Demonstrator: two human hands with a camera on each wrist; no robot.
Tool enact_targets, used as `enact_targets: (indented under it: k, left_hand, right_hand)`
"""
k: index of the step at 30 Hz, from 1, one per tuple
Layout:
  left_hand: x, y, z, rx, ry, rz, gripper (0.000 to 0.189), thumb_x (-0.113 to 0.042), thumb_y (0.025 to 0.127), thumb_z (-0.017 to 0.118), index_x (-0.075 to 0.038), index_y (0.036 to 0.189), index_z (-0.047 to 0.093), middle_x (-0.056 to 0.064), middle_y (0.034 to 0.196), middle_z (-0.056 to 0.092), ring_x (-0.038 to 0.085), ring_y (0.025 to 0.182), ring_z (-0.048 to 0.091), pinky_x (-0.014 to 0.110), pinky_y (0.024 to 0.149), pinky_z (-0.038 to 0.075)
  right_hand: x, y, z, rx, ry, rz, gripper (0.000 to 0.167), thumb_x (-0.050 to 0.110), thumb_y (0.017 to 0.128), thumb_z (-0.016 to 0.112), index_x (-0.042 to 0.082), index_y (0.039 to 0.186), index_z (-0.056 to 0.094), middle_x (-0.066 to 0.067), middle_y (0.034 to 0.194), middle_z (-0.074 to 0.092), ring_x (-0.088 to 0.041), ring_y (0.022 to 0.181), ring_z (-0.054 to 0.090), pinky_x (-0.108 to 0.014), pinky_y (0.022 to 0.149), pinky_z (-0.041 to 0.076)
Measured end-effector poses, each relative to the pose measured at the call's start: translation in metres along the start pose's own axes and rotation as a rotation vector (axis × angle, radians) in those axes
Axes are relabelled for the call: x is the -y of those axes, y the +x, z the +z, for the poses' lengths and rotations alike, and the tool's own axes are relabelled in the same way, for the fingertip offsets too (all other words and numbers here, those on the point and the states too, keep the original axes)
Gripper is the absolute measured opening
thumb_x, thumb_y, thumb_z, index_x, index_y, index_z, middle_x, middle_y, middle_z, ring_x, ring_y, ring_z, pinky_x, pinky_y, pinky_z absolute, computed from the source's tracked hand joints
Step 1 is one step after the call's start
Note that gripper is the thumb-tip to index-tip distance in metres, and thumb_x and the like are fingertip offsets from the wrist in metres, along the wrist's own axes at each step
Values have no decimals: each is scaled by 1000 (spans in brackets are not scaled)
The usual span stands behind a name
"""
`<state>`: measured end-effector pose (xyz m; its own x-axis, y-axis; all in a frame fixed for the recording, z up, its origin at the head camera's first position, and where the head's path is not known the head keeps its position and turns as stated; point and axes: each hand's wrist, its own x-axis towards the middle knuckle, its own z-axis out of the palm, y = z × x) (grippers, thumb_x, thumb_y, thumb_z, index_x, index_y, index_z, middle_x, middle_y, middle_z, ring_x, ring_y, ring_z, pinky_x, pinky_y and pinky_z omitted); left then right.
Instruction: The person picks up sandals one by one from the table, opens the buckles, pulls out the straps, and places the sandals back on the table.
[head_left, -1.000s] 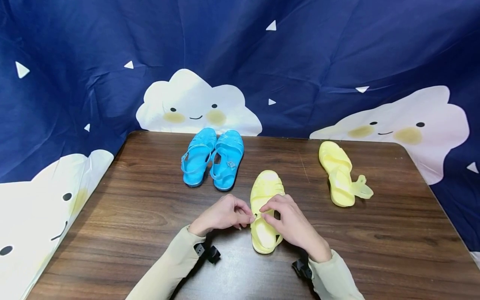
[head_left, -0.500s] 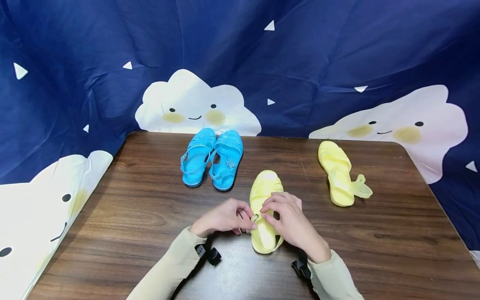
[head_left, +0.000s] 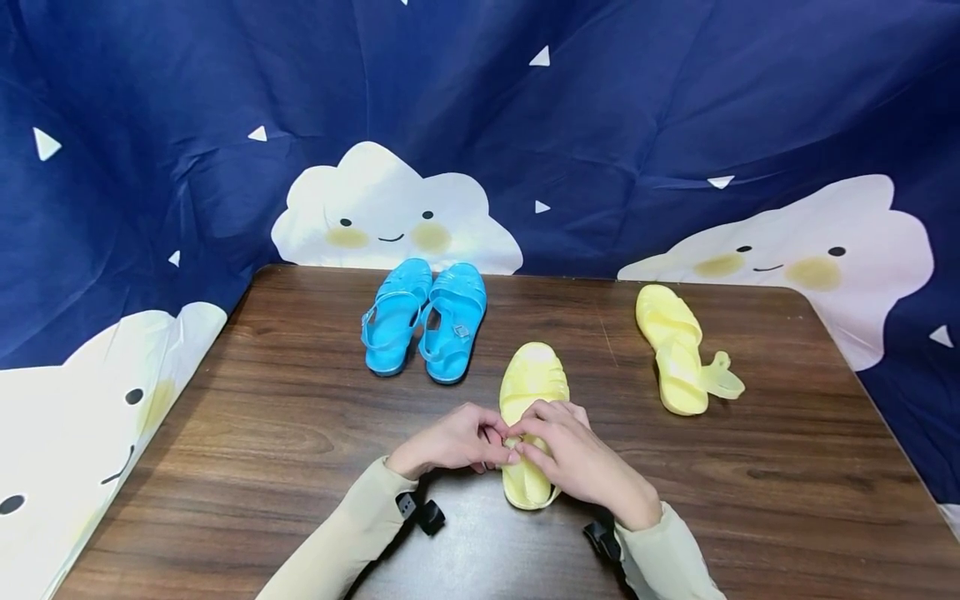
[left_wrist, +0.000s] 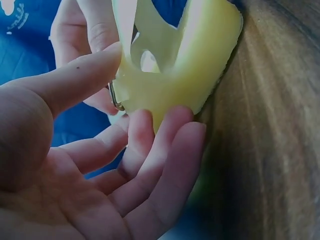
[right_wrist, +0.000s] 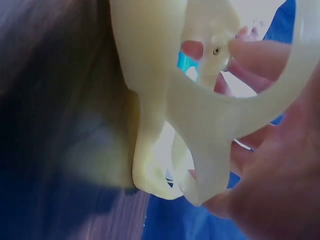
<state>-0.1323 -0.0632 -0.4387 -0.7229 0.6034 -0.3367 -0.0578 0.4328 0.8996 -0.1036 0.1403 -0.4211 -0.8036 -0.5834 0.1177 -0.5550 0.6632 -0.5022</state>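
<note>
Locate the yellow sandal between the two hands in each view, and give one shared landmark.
Head: yellow sandal just right of centre, lower half, between left hand and right hand.
Left wrist: yellow sandal upper middle, running off the top edge.
Right wrist: yellow sandal centre, cut off at the top.
Shared landmark: brown table.

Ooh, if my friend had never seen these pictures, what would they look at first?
Probably the big smiling clouds on the dark blue curtain behind the table. Next might come the bright blue sandals, side by side near the table's far edge. Then your friend may spot the left hand and right hand meeting over the near yellow sandal, while another yellow sandal lies off to the right.
</note>
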Motion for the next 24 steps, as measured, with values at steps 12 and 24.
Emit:
enact_targets:
  k: [12, 24]
  left_hand:
    - [1, 2, 5, -35, 102, 68, 18, -17, 84, 75, -5, 91, 65, -4, 68, 55, 6, 52, 51, 17, 51, 44]
    - [-1, 4, 9, -65, 243, 54, 18, -20, 82, 77, -10, 84, 62, -6, 68, 52, 5, 57, 48, 16, 54, 41]
  right_hand:
    - [-6, -3, 2, 35, 3, -29, 15, 18, 92, 63, 25, 105, 65, 9, 100, 57, -17, 105, 55, -51, 98, 32]
    - [-4, 0, 2, 43, -39, -10, 15, 22, 80, 69, 25, 87, 56, 12, 81, 49, -8, 89, 48, -44, 89, 33]
